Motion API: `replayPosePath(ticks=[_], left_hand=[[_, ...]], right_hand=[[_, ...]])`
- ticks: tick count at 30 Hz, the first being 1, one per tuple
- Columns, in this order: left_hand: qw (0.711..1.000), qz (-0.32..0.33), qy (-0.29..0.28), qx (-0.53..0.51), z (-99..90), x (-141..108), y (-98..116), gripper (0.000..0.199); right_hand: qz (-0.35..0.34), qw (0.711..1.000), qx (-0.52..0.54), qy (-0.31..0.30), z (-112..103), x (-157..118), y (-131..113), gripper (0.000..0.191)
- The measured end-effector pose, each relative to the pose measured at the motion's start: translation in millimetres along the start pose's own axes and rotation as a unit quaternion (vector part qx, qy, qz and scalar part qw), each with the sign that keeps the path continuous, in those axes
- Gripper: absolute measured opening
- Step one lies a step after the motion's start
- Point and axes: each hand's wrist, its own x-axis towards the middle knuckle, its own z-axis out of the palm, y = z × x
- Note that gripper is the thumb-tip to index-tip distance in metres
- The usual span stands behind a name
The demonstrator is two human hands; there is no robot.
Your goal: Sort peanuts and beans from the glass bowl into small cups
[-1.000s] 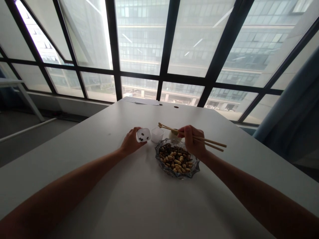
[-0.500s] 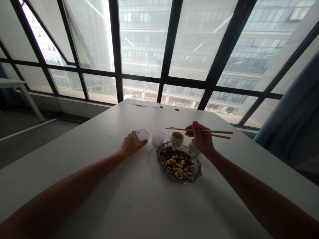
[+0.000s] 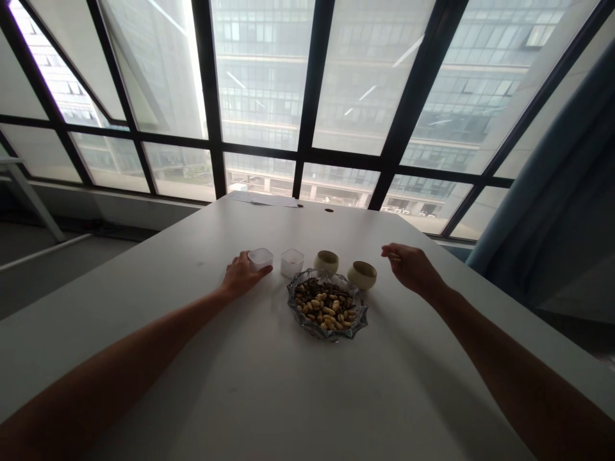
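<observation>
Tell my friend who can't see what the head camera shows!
The left hand holds a clear cup at a white table; another clear cup, two round cups and a bowl of peanuts stand between it and the right hand.

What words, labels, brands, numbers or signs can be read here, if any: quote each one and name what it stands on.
None: no text can be read.
White paper at the table's far end: too small and washed out to tell whether it bears print.
Left clear cup, right clear cup, left beige cup, right beige cup, glass bowl: no lettering visible.
</observation>
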Motion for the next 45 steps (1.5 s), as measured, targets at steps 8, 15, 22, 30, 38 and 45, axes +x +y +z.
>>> replayPosePath(ticks=[8, 15, 22, 30, 38, 45], left_hand=[[1.000, 0.008, 0.003, 0.004, 1.3, 0.3, -2.0, 0.081], [1.000, 0.016, 0.010, 0.005, 2.6, 1.0, -3.2, 0.080], [1.000, 0.011, 0.002, 0.008, 1.9, 0.6, -2.7, 0.082], [1.000, 0.018, 0.007, -0.013, 4.0, 2.0, -5.6, 0.083], [0.973, 0.218, 0.077, 0.028, -8.0, 3.5, 18.5, 0.070], [0.964, 0.239, -0.061, 0.096, 1.9, 25.1, 73.4, 0.076]], right_hand=[[0.098, 0.981, -0.048, -0.158, 16.4, -2.5, -1.9, 0.060], [0.098, 0.962, 0.014, -0.256, 26.8, 4.4, 6.6, 0.057], [0.052, 0.987, -0.037, -0.146, 43.1, -15.2, -2.6, 0.055], [0.047, 0.987, -0.043, -0.151, 39.3, -21.9, -2.1, 0.054], [0.088, 0.975, -0.020, -0.204, 40.3, -10.3, 8.0, 0.051], [-0.009, 0.986, -0.105, -0.126, 41.4, -33.4, -6.7, 0.067]])
